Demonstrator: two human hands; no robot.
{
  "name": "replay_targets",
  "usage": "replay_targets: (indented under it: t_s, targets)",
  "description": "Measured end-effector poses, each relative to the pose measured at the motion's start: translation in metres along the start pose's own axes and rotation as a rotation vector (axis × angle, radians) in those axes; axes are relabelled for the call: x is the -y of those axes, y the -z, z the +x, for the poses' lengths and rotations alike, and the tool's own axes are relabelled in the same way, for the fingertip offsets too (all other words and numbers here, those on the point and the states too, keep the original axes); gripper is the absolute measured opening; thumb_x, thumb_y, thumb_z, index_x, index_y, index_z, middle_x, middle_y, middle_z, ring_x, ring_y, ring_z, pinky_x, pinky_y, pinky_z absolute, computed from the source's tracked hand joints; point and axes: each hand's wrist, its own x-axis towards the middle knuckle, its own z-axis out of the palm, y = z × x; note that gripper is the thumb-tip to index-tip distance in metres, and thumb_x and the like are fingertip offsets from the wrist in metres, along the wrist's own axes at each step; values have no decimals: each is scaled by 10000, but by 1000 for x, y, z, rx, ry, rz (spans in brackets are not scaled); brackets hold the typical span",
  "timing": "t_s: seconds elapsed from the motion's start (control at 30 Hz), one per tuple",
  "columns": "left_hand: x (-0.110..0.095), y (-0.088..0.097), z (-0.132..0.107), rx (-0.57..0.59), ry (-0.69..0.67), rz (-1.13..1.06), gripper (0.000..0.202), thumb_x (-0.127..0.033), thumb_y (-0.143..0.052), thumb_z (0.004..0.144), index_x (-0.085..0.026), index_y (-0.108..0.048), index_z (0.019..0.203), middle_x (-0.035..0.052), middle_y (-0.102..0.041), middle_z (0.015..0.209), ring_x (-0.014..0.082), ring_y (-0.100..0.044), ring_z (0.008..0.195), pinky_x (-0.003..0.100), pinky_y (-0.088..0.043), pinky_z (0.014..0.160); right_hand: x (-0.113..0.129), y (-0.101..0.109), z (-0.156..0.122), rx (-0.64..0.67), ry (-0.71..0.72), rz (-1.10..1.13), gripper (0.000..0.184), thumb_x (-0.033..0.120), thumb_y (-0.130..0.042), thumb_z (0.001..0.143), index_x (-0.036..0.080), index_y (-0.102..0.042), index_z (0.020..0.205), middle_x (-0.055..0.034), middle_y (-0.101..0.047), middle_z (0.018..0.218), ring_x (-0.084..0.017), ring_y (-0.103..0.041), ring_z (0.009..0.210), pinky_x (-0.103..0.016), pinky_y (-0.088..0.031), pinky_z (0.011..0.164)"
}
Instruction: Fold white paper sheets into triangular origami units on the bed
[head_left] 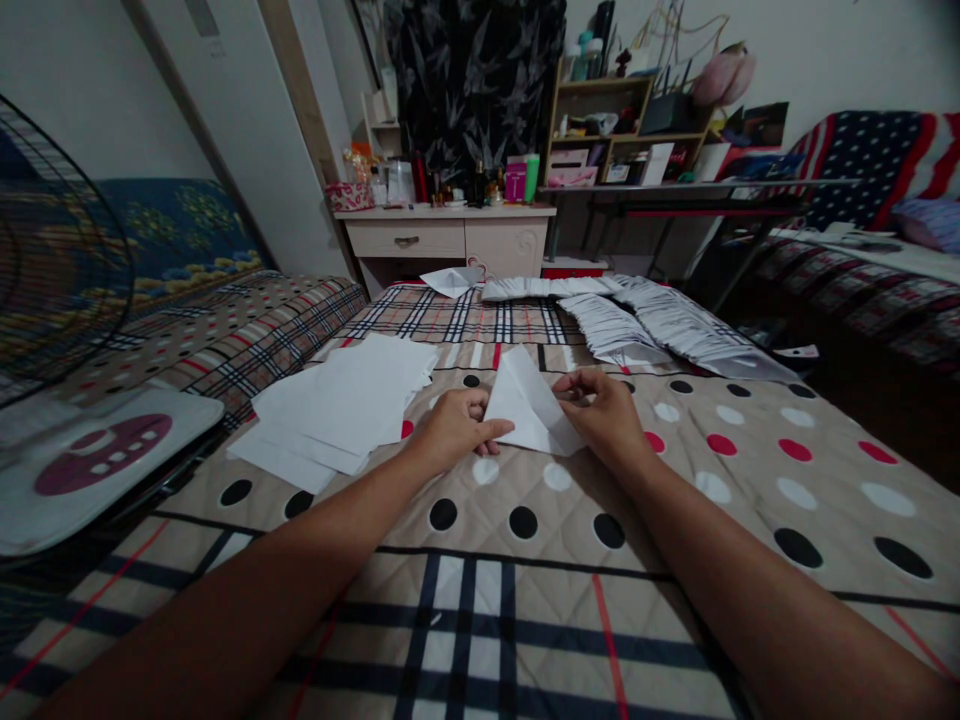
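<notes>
Between my hands is a folded white sheet of paper (pixel 529 405), roughly a triangle, held just over the dotted bedcover. My left hand (pixel 465 420) pinches its left corner, the thumb on top and the fingers partly beneath. My right hand (pixel 600 405) is closed at the paper's right edge, thumb and forefinger together. To the left of my left hand lies a loose stack of flat white sheets (pixel 345 400). Beyond my right hand are rows of folded white papers (pixel 615 325), overlapping each other. A single folded paper (pixel 452 281) rests at the far edge of the bed.
A patterned bedcover (pixel 562 620) spreads beneath everything. At left stand a fan (pixel 60 250) and a white stool top with a purple print (pixel 105 460). Behind the bed are a white dresser (pixel 435 238) with bottles and a shelf (pixel 600 130). Another bed (pixel 847 275) stands right.
</notes>
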Motion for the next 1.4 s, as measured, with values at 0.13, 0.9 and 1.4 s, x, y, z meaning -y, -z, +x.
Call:
replay_targets:
  t_s: [0.13,0.9,1.4]
  targets:
    - [-4,-1,-2,-88,21,-84,201,-219,-753,742,-115,-594,807,-6,-642,546,87,-597,433,148,-449,399,3,3,-4,107,-55,74,264,393,-584,790,157,-703,777,-42,-670,697,-158,-558,611,-266,-405,555]
    - [8,14,11,-286,-297,301,1015,-275,-891,517,-187,-378,1389,155,-569,1304,260,-610,1092,405,-522,898,22,18,-3,583,-278,149,241,306,-792,608,120,-701,732,21,-552,470,-67,-400,396,-190,-245,378]
    - [2,33,19,-132,-466,917,422,-370,-835,646,-276,-729,1043,25,-720,1073,247,-590,1046,410,-394,942,14,8,-2,324,405,-667,277,327,-787,692,174,-758,922,-99,-677,1003,-256,-588,929,-328,-419,778]
